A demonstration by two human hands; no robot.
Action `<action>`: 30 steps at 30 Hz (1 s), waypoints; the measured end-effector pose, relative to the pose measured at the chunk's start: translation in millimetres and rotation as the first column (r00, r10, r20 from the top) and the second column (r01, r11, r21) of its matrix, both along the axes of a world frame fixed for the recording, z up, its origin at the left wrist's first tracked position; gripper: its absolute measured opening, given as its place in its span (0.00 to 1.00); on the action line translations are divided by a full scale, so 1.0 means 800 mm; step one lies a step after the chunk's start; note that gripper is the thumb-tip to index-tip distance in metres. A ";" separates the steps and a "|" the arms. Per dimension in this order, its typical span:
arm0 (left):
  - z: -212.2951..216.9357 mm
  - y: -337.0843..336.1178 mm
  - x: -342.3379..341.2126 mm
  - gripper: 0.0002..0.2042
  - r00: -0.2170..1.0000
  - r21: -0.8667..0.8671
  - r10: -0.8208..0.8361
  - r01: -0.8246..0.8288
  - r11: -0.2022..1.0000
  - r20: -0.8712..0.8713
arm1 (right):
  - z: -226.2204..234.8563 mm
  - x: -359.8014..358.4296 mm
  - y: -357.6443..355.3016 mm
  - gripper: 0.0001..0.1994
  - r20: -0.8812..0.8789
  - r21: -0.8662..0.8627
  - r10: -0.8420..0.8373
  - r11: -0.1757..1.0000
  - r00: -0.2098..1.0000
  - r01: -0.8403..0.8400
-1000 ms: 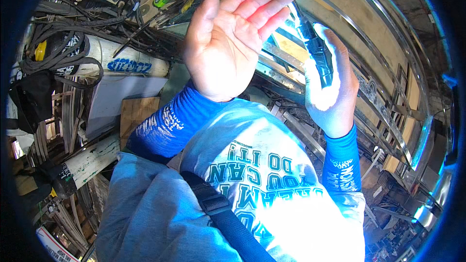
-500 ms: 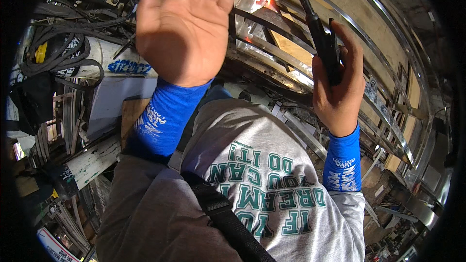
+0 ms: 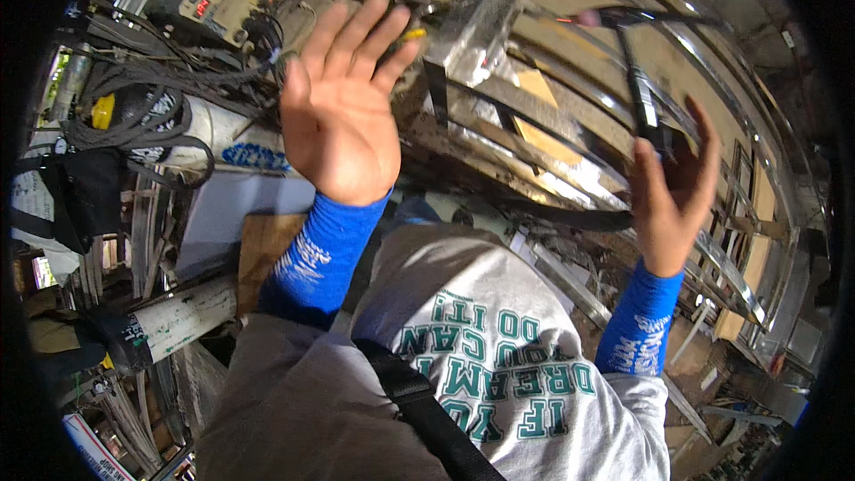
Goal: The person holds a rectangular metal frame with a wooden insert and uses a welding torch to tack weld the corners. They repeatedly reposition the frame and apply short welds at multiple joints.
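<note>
My right hand is wrapped round the handle of a black TIG welding torch, its head raised toward the upper right and slightly smeared by motion. A faint pink-red tint shows at the torch's nozzle end. Below and beyond the torch lies a frame of shiny metal tubes. My left hand is raised with the palm showing and the fingers spread, holding nothing. It hangs in the air left of the frame's corner. Blue sleeves cover both my forearms.
A welding machine with a lit red display stands at the upper left. Dark coiled cables lie over white gas cylinders on the left. A grey panel and a wooden board are beside my left arm. Scrap metal litters the floor.
The bright red-white glow at the frame's corner is gone. My right hand has moved right and down with the torch, its nozzle leaving the corner. My left hand has dropped lower, fingers more spread.
</note>
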State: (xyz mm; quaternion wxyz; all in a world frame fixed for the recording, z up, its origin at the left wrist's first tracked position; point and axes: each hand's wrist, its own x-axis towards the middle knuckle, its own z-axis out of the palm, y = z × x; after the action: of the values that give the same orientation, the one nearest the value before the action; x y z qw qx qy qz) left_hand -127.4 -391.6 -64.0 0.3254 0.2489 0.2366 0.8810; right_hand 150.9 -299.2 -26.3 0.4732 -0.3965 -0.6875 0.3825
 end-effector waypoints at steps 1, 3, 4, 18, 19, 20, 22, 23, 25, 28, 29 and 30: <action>-0.006 -0.007 -0.004 0.32 0.995 -0.037 0.061 -0.063 0.997 -0.075 | 0.015 0.021 0.004 0.32 0.025 -0.013 -0.050 0.999 0.998 0.050; -0.014 -0.024 -0.009 0.32 0.991 -0.116 0.106 -0.115 0.987 -0.079 | 0.043 0.062 0.015 0.31 0.060 -0.054 -0.132 0.989 0.989 0.135; -0.019 -0.036 -0.008 0.30 0.994 -0.182 0.095 -0.103 0.978 -0.050 | 0.046 0.080 0.020 0.31 0.083 -0.030 -0.148 0.988 0.985 0.151; -0.064 -0.080 0.056 0.14 0.968 -0.714 0.025 0.168 0.679 0.251 | 0.087 0.107 0.032 0.16 0.340 -0.113 -0.187 0.965 0.922 0.237; -0.059 -0.069 0.053 0.15 0.989 -0.670 0.030 0.076 0.738 0.145 | 0.089 0.106 0.031 0.16 0.354 -0.114 -0.196 0.961 0.914 0.250; -0.050 -0.055 0.050 0.16 0.992 -0.630 0.034 0.049 0.775 0.119 | 0.094 0.104 0.033 0.16 0.389 -0.084 -0.200 0.964 0.899 0.250; -0.050 -0.034 0.051 0.16 0.994 -0.584 0.060 0.003 0.812 0.089 | 0.098 0.103 0.035 0.15 0.411 -0.062 -0.219 0.962 0.885 0.266; -0.066 -0.021 0.051 0.17 0.993 -0.579 0.079 -0.014 0.815 0.087 | 0.099 0.100 0.038 0.14 0.399 -0.067 -0.235 0.957 0.886 0.283; -0.060 0.001 0.057 0.18 0.991 -0.629 0.123 -0.061 0.775 0.056 | 0.104 0.090 0.044 0.13 0.371 -0.069 -0.247 0.954 0.895 0.292; -0.107 0.007 0.029 0.17 0.959 -0.688 0.034 -0.226 0.689 -0.280 | 0.104 0.073 0.063 0.12 0.376 -0.059 -0.246 0.956 0.894 0.288; -0.141 0.013 0.015 0.15 0.948 -0.661 0.044 -0.252 0.707 -0.314 | 0.105 0.064 0.071 0.13 0.376 -0.063 -0.245 0.955 0.894 0.288; -0.156 0.023 0.000 0.14 0.958 -0.662 0.007 -0.203 0.721 -0.286 | 0.107 0.055 0.076 0.13 0.384 -0.067 -0.248 0.953 0.890 0.295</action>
State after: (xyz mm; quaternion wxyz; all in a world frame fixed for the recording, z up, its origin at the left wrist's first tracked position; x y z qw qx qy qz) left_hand -127.3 -373.1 -188.6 0.3086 0.2118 0.5999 0.7072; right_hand 195.2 -238.2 59.1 0.3580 -0.5823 -0.6771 0.2725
